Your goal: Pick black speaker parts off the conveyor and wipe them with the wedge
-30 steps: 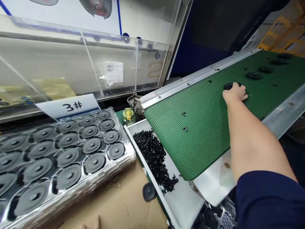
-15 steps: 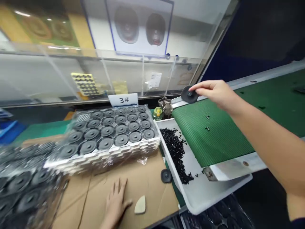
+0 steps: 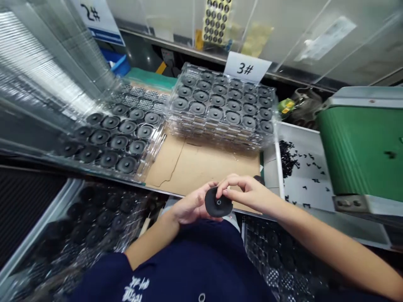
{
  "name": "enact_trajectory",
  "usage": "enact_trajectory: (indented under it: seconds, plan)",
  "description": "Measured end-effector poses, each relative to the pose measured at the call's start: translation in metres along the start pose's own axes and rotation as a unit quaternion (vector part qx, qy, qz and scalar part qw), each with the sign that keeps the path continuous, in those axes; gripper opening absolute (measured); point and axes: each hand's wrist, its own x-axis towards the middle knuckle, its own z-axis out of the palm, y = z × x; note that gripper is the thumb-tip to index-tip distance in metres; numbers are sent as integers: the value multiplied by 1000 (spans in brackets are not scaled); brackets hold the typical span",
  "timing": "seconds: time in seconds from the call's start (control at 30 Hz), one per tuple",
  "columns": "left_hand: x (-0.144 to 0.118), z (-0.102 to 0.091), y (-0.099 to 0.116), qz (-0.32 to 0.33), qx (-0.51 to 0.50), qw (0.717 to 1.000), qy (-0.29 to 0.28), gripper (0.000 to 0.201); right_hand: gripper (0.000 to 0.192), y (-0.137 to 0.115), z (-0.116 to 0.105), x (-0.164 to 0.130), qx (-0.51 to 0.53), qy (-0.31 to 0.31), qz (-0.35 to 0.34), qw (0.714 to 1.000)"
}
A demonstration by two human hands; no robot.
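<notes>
A round black rubbery disc (image 3: 224,208) with a small ring at its centre is between my two hands, in front of my body. My left hand (image 3: 193,205) is closed round its left edge, thumb on top and fingers underneath. From the right, my right hand (image 3: 247,191) rests bent fingertips on the disc's upper face and far edge. Beyond the hands lies a bare sheet of cardboard (image 3: 208,163). Another dark piece (image 3: 260,179) shows partly behind my right hand.
A stack of clear trays (image 3: 220,136) filled with black discs stands behind the cardboard, more filled trays (image 3: 113,140) at left. To the right are a white bin (image 3: 307,167) of small black parts and a green conveyor belt (image 3: 362,151). A "3#" sign (image 3: 247,67) stands behind.
My right hand has brought the disc from above the green belt to in front of my body. My left hand has left the cardboard and now grips the disc too. The view has swung left and down.
</notes>
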Motion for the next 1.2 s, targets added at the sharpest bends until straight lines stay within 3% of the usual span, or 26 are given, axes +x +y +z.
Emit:
enact_trajectory:
  seconds: [0.17,0.3,0.37,0.5,0.57,0.6,0.73,0.8,0.9,1.0,1.07,1.2]
  plan:
    - [-28,-50,-26,-28,-63,998,0,77,31,39,58,19,101,-11,-13,995]
    - [-36,-60,-35,-40,-93,995,8,70,26,56,76,16,171,24,-41,984]
    - [-35,-56,-34,-44,-114,992,-6,68,33,60,68,6,218,128,-60,966]
    - [-30,-48,-28,-39,-135,990,-16,69,38,72,42,-24,259,386,-106,879]
    - [-28,-46,-25,-33,-133,991,-3,69,33,90,38,-33,208,459,-96,858]
    - [-28,-45,-25,-29,-133,991,5,69,31,104,40,-33,161,476,-69,862]
    - [-28,-43,-26,-8,-134,990,30,66,38,167,64,-6,-68,423,110,897]
    - [-29,-41,-27,7,-125,991,52,63,42,192,83,11,-103,406,139,898]
    - [-28,-38,-29,40,-101,989,100,64,41,210,111,26,-91,415,128,896]
    - [-26,-34,-29,73,-79,984,141,64,36,213,126,27,-69,395,103,910]
    - [-24,-31,-30,84,-66,982,157,61,32,208,122,23,-48,367,81,926]
    - [-15,-23,-33,94,-26,980,173,59,33,161,99,3,10,351,50,935]
